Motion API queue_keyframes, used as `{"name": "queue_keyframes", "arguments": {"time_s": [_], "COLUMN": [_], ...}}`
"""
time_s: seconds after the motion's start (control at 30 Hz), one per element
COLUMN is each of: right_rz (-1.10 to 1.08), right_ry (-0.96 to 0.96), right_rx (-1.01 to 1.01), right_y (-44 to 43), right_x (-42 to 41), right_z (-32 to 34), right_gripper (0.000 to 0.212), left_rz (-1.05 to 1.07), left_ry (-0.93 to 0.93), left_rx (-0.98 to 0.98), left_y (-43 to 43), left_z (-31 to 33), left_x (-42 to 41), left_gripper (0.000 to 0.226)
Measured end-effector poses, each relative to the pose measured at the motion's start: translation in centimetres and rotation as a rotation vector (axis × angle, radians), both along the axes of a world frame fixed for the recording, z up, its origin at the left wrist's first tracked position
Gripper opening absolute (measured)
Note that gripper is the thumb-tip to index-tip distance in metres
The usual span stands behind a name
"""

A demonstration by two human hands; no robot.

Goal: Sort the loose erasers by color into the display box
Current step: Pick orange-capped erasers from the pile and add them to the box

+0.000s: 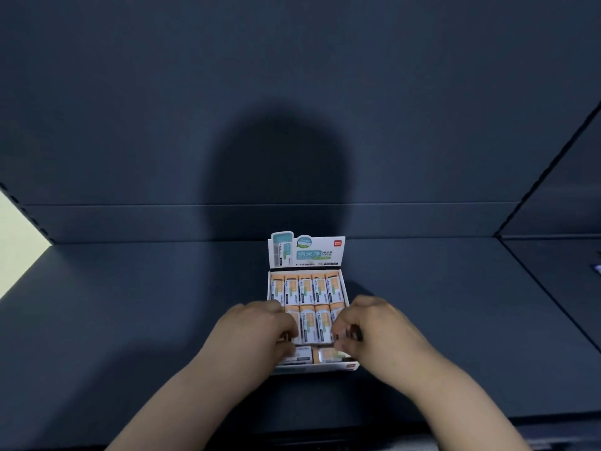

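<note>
A white display box [307, 252] with an upright printed flap stands on the dark table. Orange-sleeved erasers [305, 289] fill its back row side by side, and more fill the middle row [308, 323]. Two erasers [330, 354] lie flat in the front row. My left hand [257, 330] is curled over the box's left side, fingertips on erasers in the middle and front rows. My right hand [374, 333] is curled over the right side, fingertips pinching at an eraser there. What each hand grips is partly hidden by the fingers.
The dark blue table [130, 320] ends at a low back wall [130, 222]. A pale surface [16, 239] shows past the left edge. A seam and a second dark panel [553, 271] lie to the right, with a small bright object [596, 267] at the frame edge.
</note>
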State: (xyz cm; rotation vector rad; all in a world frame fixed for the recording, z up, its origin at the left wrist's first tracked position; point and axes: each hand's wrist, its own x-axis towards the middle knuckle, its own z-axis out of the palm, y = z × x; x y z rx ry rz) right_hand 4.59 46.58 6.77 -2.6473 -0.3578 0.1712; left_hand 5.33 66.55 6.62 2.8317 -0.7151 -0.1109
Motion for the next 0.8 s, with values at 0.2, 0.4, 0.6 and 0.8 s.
{"name": "queue_keyframes", "arguments": {"time_s": [0.2,0.4,0.6,0.8], "right_rz": [0.021,0.014,0.039,0.073], "right_ry": [0.094,0.078,0.051,0.049], "right_rx": [-0.055,-0.072,-0.081,-0.119], "right_y": [0.0,0.06,0.01,0.24], "right_x": [0.58,1.06,0.88,1.02], "right_z": [0.31,0.14,-0.06,0.02], "right_gripper": [0.019,0.036,0.04,0.043], "left_rz": [0.013,0.029,0.028,0.013], "left_ry": [0.023,0.008,0.022,0.035], "left_rx": [0.037,0.05,0.044,0.073], "left_y": [0.13,0.18,0.26,0.14], "left_z": [0.02,-0.15,-0.27,-0.34], "left_x": [0.28,0.54,0.74,0.75], "left_gripper": [0.036,0.031,0.032,0.035]}}
